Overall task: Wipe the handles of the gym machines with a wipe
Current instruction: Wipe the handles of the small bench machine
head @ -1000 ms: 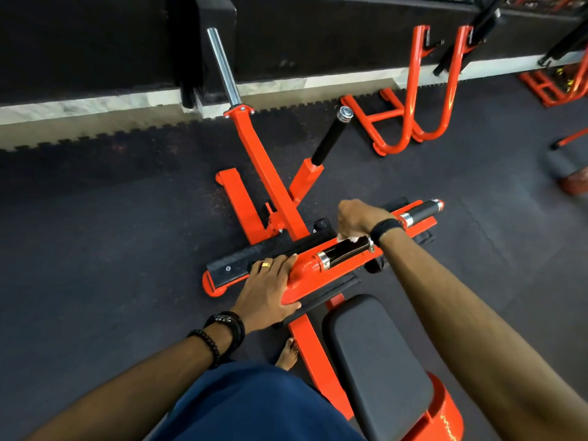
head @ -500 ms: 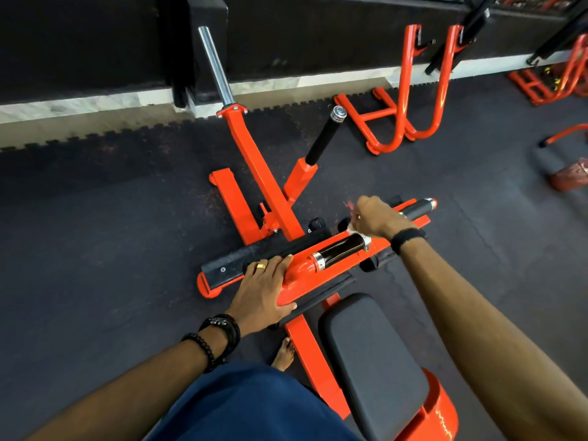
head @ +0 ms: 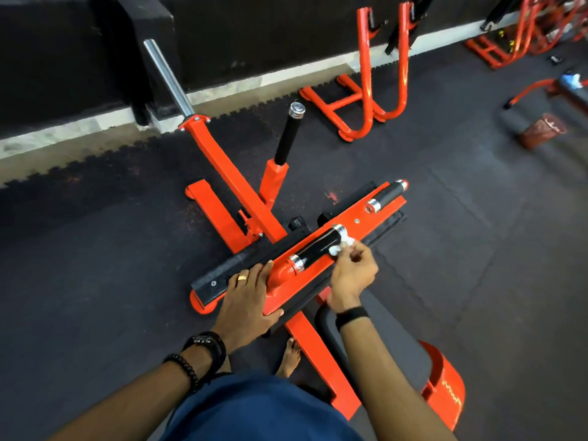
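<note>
At the centre of the frame the right hand (head: pixel 353 272) pinches a small white wipe (head: pixel 338 248) against the right end of a black handle (head: pixel 316 249) on the orange machine (head: pixel 229 173). The left hand (head: pixel 245 297), fingers spread flat, rests on the orange crossbar (head: pixel 375 214) just left of that handle. A second black handle (head: pixel 386 195) lies toward the upper right

A dark rubber floor of interlocking mats (head: pixel 95 237) fills most of the view. Along the far edge runs a pale stone skirting (head: pixel 79 128) under a black wall (head: pixel 254 36). At far right of centre stands an orange tubular steel rack (head: pixel 369 90) on the mats. Further right lies a reddish-brown cylindrical roller (head: pixel 541 130), with more orange frames (head: pixel 515 36) beyond it.
</note>
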The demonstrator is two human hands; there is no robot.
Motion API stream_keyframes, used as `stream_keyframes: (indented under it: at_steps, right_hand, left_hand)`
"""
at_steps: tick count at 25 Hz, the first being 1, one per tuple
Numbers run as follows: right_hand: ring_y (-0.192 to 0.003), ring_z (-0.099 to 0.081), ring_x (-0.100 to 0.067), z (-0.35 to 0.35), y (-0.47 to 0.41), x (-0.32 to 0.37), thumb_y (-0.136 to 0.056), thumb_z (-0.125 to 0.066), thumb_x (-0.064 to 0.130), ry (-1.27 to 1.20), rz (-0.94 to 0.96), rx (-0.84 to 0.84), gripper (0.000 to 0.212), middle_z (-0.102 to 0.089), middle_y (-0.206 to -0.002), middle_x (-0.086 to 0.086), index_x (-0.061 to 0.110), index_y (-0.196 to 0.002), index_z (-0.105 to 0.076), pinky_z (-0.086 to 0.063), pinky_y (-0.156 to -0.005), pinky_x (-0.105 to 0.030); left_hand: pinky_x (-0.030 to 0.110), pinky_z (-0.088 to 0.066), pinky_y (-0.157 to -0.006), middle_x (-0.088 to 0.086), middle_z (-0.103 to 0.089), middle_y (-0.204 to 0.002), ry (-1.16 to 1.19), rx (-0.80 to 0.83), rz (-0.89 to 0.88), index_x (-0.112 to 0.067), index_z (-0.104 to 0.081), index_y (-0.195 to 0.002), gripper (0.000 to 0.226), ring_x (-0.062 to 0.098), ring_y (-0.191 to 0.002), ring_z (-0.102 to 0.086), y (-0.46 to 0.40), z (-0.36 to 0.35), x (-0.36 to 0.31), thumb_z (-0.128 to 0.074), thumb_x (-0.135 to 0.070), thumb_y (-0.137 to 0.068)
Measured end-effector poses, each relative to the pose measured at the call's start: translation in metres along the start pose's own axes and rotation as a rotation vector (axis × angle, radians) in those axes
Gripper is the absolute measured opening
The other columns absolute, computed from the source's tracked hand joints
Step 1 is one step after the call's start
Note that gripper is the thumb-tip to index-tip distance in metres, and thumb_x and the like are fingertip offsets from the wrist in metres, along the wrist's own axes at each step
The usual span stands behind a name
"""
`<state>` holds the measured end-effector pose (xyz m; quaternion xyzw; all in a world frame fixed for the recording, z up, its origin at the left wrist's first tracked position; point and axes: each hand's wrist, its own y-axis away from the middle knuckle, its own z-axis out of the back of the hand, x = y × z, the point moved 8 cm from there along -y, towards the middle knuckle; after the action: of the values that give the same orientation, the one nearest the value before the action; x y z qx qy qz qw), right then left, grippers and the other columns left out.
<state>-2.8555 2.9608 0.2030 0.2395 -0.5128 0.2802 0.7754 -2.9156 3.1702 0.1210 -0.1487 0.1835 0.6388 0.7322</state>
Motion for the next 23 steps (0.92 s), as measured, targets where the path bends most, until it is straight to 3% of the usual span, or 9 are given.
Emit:
stream_keyframes:
  at_steps: [2,4,7,10,14,16,19,21,23]
  right_hand:
    - [-0.063,-0.05,-0.009,-0.009,0.037,-0.026,-0.091,-0.059,-0.005,-0.106,-0.157,0.136,0.026,-0.054,-0.065,0.006,0.016,-0.078,-0.066,-0.046,-0.066,-0.03]
    - [-0.061,-0.058,-0.012,-0.018,0.078,-0.037,-0.093,-0.051,-0.013,-0.336,-0.365,0.357,0.028,-0.062,-0.068,-0.002,0.008,-0.081,-0.064,-0.054,-0.062,-0.026]
    - [-0.057,-0.058,-0.012,-0.027,0.047,-0.036,-0.093,-0.052,-0.01,-0.486,-0.559,0.311,0.02,-0.063,-0.071,-0.004,0.005,-0.089,-0.065,-0.053,-0.051,-0.019]
    - [-0.061,-0.057,-0.015,-0.035,0.012,-0.034,-0.094,-0.053,-0.004,-0.548,-0.606,0.246,0.015,-0.06,-0.077,-0.007,0.007,-0.093,-0.064,-0.055,-0.051,-0.021]
    - [-0.055,-0.059,-0.013,-0.04,0.072,-0.05,-0.1,-0.041,-0.002,-0.54,-0.698,0.639,0.026,-0.06,-0.066,-0.006,0.008,-0.082,-0.057,-0.057,-0.057,-0.028]
    - [-0.051,-0.055,-0.013,-0.044,0.056,-0.046,-0.1,-0.04,0.0,-0.549,-0.69,0.672,0.027,-0.057,-0.059,-0.004,0.01,-0.078,-0.053,-0.054,-0.061,-0.029]
    - [-0.06,-0.061,-0.011,-0.057,0.014,-0.036,-0.102,-0.041,0.005,-0.629,-0.674,0.589,0.025,-0.064,-0.073,-0.002,0.009,-0.087,-0.06,-0.056,-0.073,-0.029]
    - [-0.072,-0.064,-0.015,-0.064,0.037,-0.044,-0.103,-0.041,0.006,-0.603,-0.698,0.713,0.022,-0.067,-0.087,-0.008,0.006,-0.097,-0.062,-0.059,-0.071,-0.029]
    - [-0.072,-0.066,-0.017,-0.059,0.072,-0.054,-0.102,-0.038,0.002,-0.614,-0.722,0.833,0.024,-0.068,-0.089,-0.011,0.002,-0.099,-0.062,-0.06,-0.065,-0.028]
  left_hand:
    - [0.042,-0.043,-0.104,0.001,-0.048,-0.137,-0.01,-0.025,-0.014,-0.012,-0.026,-0.153,0.106,0.022,-0.12,-0.052,0.0,0.0,-0.001,-0.07,-0.063,-0.071]
    - [0.042,-0.045,-0.102,0.003,-0.05,-0.136,-0.014,-0.037,-0.018,-0.011,-0.028,-0.152,0.106,0.024,-0.118,-0.054,0.001,0.0,-0.001,-0.071,-0.062,-0.07]
    - [0.042,-0.042,-0.107,0.002,-0.046,-0.14,-0.01,0.001,-0.043,-0.011,-0.023,-0.154,0.107,0.023,-0.123,-0.05,0.0,0.003,-0.003,-0.07,-0.061,-0.073]
    - [0.04,-0.038,-0.11,0.0,-0.043,-0.142,0.02,0.023,-0.045,-0.012,-0.019,-0.156,0.107,0.021,-0.126,-0.045,0.002,0.004,-0.003,-0.07,-0.06,-0.074]
    - [0.041,-0.041,-0.107,0.001,-0.044,-0.14,0.006,0.024,-0.037,-0.011,-0.022,-0.155,0.105,0.023,-0.123,-0.049,0.001,0.003,-0.002,-0.064,-0.06,-0.073]
    - [0.04,-0.039,-0.109,-0.001,-0.042,-0.141,0.003,0.03,-0.041,-0.012,-0.019,-0.156,0.105,0.021,-0.125,-0.047,0.0,0.003,-0.003,-0.064,-0.061,-0.075]
    - [0.04,-0.036,-0.112,-0.003,-0.039,-0.142,0.014,0.044,-0.034,-0.014,-0.015,-0.157,0.105,0.018,-0.127,-0.043,0.001,0.001,-0.001,-0.064,-0.062,-0.078]
    - [0.04,-0.036,-0.112,-0.002,-0.039,-0.143,0.005,0.039,-0.028,-0.014,-0.014,-0.157,0.105,0.019,-0.127,-0.044,0.002,0.001,-0.001,-0.063,-0.062,-0.078]
    - [0.039,-0.037,-0.111,-0.001,-0.04,-0.144,0.008,0.037,-0.031,-0.013,-0.016,-0.156,0.104,0.02,-0.127,-0.045,0.001,0.0,-0.002,-0.063,-0.061,-0.077]
